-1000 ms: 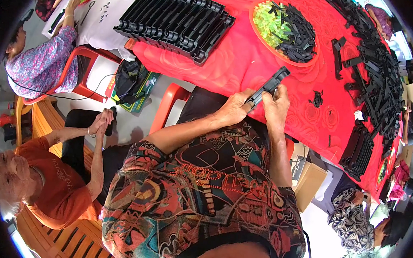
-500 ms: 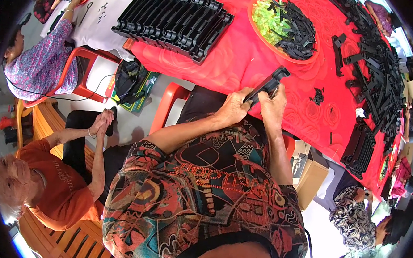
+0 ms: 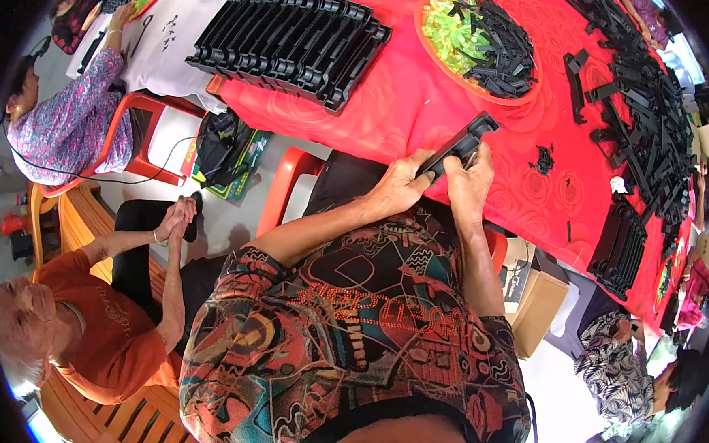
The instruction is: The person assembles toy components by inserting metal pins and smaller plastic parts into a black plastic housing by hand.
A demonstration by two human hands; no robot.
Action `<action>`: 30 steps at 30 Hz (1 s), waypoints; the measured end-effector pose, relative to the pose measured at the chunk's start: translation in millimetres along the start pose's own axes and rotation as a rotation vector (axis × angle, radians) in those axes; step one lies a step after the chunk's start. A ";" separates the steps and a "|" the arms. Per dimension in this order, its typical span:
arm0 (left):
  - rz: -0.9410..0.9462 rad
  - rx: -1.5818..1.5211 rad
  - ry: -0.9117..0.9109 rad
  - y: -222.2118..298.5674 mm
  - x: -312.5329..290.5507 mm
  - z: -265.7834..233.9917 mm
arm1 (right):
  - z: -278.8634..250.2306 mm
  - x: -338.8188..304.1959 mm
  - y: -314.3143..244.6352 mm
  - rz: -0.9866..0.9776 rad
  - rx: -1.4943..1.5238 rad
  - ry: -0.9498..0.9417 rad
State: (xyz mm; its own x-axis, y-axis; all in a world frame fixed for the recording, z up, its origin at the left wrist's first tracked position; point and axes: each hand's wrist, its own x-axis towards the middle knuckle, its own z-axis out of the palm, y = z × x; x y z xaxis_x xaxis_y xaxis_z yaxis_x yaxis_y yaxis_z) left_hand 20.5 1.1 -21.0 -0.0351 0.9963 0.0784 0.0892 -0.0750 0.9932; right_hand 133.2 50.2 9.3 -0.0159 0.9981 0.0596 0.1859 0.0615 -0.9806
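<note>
Over the near edge of the red-covered table, a long black plastic part (image 3: 462, 141) slants up and to the right in my hands. My left hand (image 3: 404, 181) grips its lower end, fingers wrapped round it. My right hand (image 3: 471, 177) is closed on its near side, with the thumb pressed against it. Whether a smaller piece sits between the right fingers is hidden. Beyond the hands stands an orange bowl (image 3: 504, 101) holding yellow-green translucent pieces (image 3: 453, 42) and short black strips (image 3: 504, 58). A row of similar long black parts (image 3: 288, 47) lies stacked at the far left.
Loose black parts (image 3: 652, 130) form a large heap along the right side. Near them are a small black pile (image 3: 543, 159) and another stack (image 3: 619, 247). A red chair (image 3: 288, 186) and a seated person in orange (image 3: 113, 320) are left; a cardboard box (image 3: 537, 307) is right.
The whole view has shifted slightly, so the table things sit a little further left. Both hands keep the same grip on the black part.
</note>
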 end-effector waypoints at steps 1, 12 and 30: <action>-0.010 -0.036 0.010 0.8 0.0 0.7 | -0.2 0.1 -0.9 0.003 0.014 0.002; -0.081 -0.066 0.158 4.1 2.0 3.4 | -1.0 -1.6 -7.2 -0.009 0.079 -0.046; -0.285 -0.252 0.072 12.1 1.2 2.2 | -12.8 3.7 -11.4 -0.020 0.202 -0.114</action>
State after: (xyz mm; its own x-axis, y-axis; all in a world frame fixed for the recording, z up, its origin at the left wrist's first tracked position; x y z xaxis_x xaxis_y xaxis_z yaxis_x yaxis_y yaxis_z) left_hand 23.7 1.6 -9.0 -0.0935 0.9738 -0.2073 -0.1813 0.1881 0.9653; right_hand 143.5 53.3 23.2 -0.1310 0.9890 0.0687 -0.0159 0.0672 -0.9976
